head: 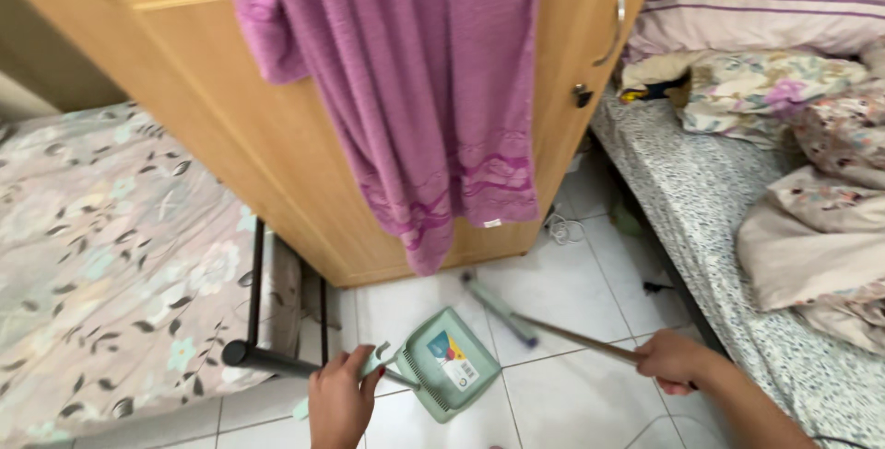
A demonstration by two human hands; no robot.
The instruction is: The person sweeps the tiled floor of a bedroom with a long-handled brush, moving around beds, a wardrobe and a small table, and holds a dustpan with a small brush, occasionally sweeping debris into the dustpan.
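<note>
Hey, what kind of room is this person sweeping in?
Most likely a bedroom: beds with floral sheets stand on both sides, and a purple towel hangs over a wooden wardrobe door. The floor is white tile.

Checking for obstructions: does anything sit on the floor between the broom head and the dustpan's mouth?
Nothing visible does. The broom head lies on bare white tile just beside the green dustpan, held by the left hand; the right hand holds the broom handle.
</note>
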